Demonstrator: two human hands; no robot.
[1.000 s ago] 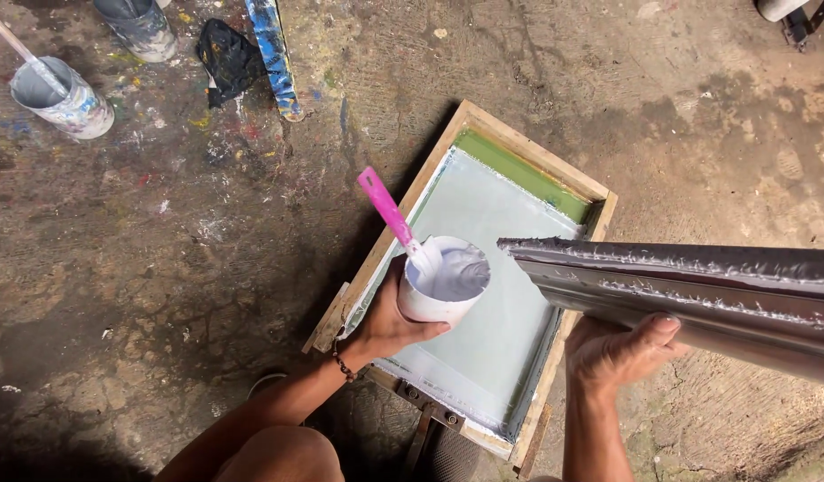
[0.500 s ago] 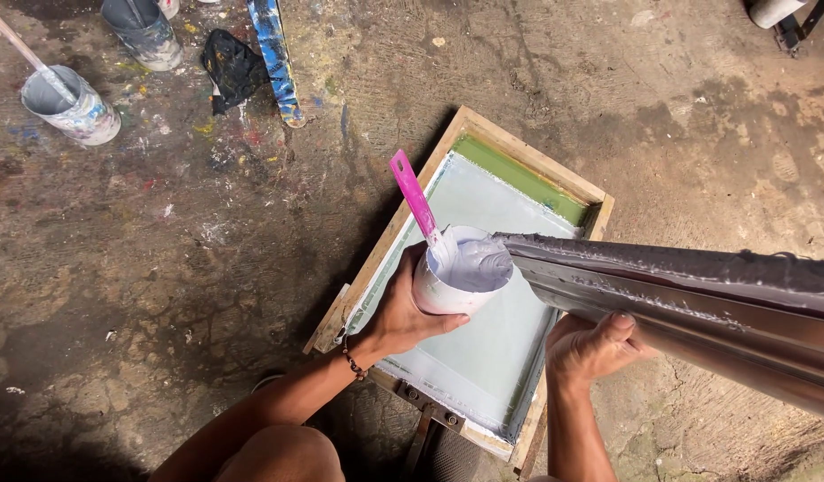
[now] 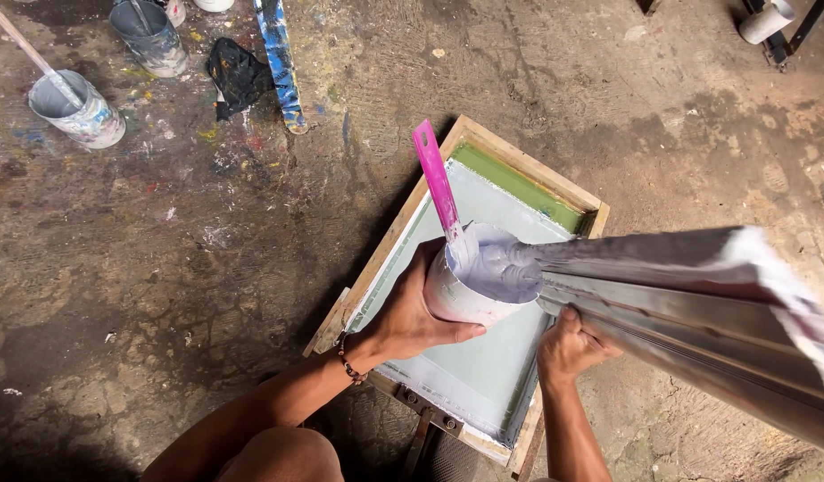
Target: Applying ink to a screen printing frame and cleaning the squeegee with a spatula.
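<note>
My left hand grips a white cup of pale lavender-grey liquid, held tilted above a wood-framed screen. A pink stick stands in the cup. The cup's rim meets the end of a long metal trough, smeared with the same liquid. My right hand holds the trough from below near that end. The screen lies flat on the floor, its mesh pale with a green band at the far side.
The concrete floor is stained with paint. At the far left stand a paint tub with a stick and a grey bucket. A black rag and a paint-covered blue strip lie beside them. A white roll sits top right.
The cup has risen and tilted against the trough's end. My right hand slid left along the trough toward the cup. The trough now reaches into the cup's rim.
</note>
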